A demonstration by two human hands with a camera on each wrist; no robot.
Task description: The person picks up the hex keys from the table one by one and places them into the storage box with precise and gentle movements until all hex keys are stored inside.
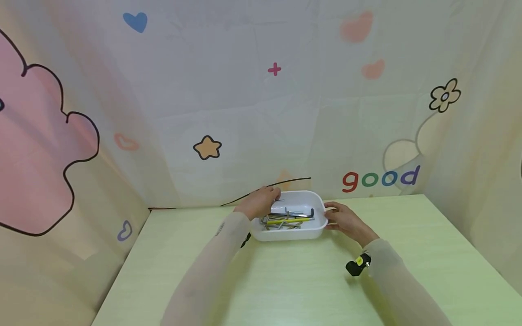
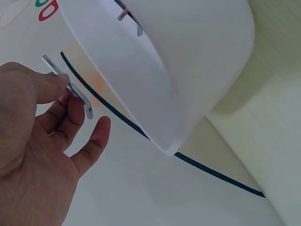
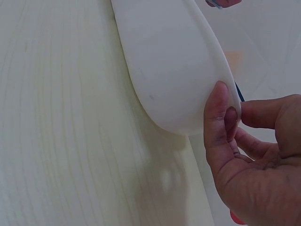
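Observation:
Between thumb and fingers my left hand pinches a small silver L-shaped hex key, just above the left end of a white plastic tray. Several more metal hex keys lie in a loose pile inside the tray, with a long yellow one across them and a black-tipped one at the right. My right hand grips the tray's right end; in the right wrist view, the thumb and fingers meet at its rim.
The tray stands on a pale wood-grain table near its back edge. A printed cloth curtain rises right behind it. A black wrist camera is strapped to my right forearm.

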